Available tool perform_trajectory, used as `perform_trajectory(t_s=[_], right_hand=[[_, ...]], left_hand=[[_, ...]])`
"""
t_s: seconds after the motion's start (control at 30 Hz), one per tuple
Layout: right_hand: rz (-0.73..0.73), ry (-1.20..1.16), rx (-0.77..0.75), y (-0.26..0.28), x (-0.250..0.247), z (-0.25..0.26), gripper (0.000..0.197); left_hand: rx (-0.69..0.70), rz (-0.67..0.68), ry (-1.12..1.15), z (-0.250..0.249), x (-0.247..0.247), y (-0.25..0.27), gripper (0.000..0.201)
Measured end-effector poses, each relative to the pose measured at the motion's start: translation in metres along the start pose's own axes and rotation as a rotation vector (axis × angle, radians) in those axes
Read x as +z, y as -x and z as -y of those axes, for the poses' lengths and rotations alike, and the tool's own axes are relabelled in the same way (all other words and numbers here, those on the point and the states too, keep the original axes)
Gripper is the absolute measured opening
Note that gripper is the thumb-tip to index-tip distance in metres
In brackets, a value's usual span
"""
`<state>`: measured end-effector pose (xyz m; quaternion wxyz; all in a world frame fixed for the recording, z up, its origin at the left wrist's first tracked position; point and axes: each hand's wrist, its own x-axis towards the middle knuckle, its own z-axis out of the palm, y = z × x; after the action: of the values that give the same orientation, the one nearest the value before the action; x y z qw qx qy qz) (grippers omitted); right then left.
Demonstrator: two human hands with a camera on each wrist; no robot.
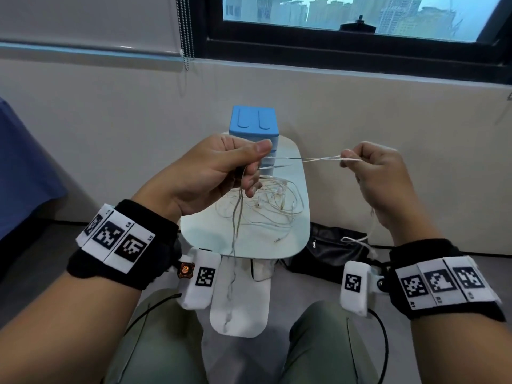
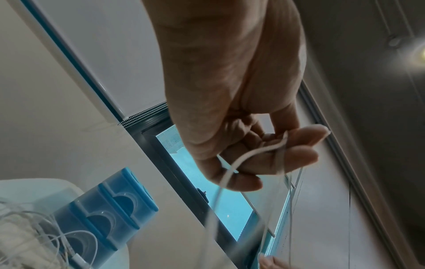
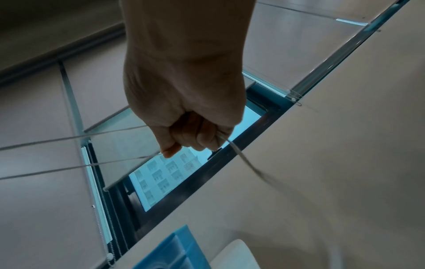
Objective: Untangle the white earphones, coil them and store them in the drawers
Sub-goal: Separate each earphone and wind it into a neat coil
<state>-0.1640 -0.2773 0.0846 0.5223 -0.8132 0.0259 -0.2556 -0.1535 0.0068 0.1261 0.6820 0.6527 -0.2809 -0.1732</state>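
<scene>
The blue drawer unit (image 1: 253,128) stands at the far end of the small white counter (image 1: 302,225), its clear-fronted drawers pushed in; what is in them cannot be made out. A tangled heap of white earphones (image 1: 266,206) lies loose on the counter in front of it. Above this, the left hand (image 1: 210,173) pinches one earphone cable (image 1: 304,159) between thumb and fingers (image 2: 296,158), and the right hand (image 1: 379,176) has its fingers curled tight round the same cable. Two strands stretch taut and cross between them; slack hangs below each hand.
</scene>
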Motion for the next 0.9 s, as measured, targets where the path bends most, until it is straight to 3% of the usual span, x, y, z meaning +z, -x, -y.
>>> perform_trajectory(t_s=[0.4, 0.47, 0.53, 0.57, 0.63, 0.7, 0.73, 0.8, 0.9], right_hand=[[-0.14, 0.158, 0.291, 0.021, -0.009, -0.066, 0.031], [-0.069, 0.27, 0.427, 0.024, -0.009, -0.084, 0.026], [0.17, 0.296, 0.525, 0.029, -0.006, -0.086, 0.01], [0.318, 0.298, 0.521, 0.033, -0.002, -0.078, 0.011], [0.581, 0.284, 0.418, 0.038, 0.007, -0.05, 0.033], [0.756, 0.11, 0.292, 0.047, 0.018, -0.008, 0.053], [0.808, -0.001, 0.219, 0.05, 0.022, 0.014, 0.055], [0.822, -0.192, 0.061, 0.05, 0.03, 0.045, 0.04], [0.758, -0.253, -0.093, 0.048, 0.039, 0.073, 0.018]], left_hand=[[0.039, -0.073, 0.057, -0.007, -0.002, 0.018, 0.04], [0.039, -0.081, 0.065, -0.009, -0.001, 0.018, 0.039], [0.032, -0.091, 0.033, -0.01, 0.003, 0.015, 0.038], [0.027, -0.096, 0.011, -0.01, 0.007, 0.013, 0.038], [0.018, -0.092, -0.023, -0.011, 0.016, 0.007, 0.037], [-0.003, -0.075, -0.047, -0.011, 0.024, 0.0, 0.036], [-0.017, -0.059, -0.062, -0.012, 0.027, -0.002, 0.036], [-0.038, -0.014, -0.099, -0.012, 0.03, -0.005, 0.033], [-0.054, 0.02, -0.14, -0.013, 0.029, -0.005, 0.027]])
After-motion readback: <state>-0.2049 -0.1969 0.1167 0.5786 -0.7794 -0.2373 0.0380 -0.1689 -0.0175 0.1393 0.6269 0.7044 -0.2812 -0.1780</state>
